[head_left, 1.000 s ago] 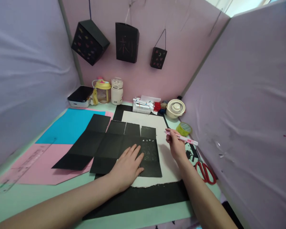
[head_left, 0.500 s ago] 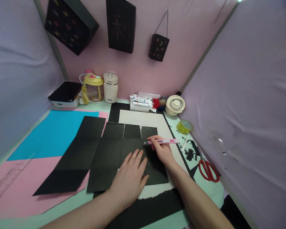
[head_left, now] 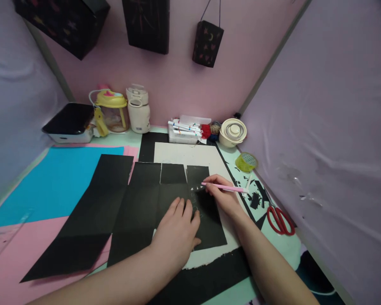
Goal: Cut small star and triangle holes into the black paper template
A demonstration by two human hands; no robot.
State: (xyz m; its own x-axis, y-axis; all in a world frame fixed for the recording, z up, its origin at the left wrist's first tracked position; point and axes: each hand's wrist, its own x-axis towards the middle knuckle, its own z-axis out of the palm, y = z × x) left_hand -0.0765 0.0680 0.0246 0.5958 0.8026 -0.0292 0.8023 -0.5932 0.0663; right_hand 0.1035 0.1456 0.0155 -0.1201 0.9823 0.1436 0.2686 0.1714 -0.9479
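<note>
Black creased paper (head_left: 142, 199) with slits along its top edge lies over a white board (head_left: 203, 153). My left hand (head_left: 178, 231) rests on the paper with its fingers spread, holding nothing. My right hand (head_left: 224, 197) grips a pink pen-like tool (head_left: 225, 187) near its left end, over the paper's right panel. Small pale star shapes show on the black surface beside the tool's tip. Another folded black sheet (head_left: 92, 207) lies at the left.
Red scissors (head_left: 281, 221), black scraps (head_left: 255, 200) and yellow-green tape (head_left: 246, 162) lie at the right. Behind stand a marker box (head_left: 184, 132), a round cream container (head_left: 233, 132), a white bottle (head_left: 139, 112) and a yellow-lidded jug (head_left: 112, 110). Black boxes hang above.
The view has shifted. The tool in my right hand has moved slightly right and changed its tilt, and more pale marks show by its tip. My left hand still lies on the paper.
</note>
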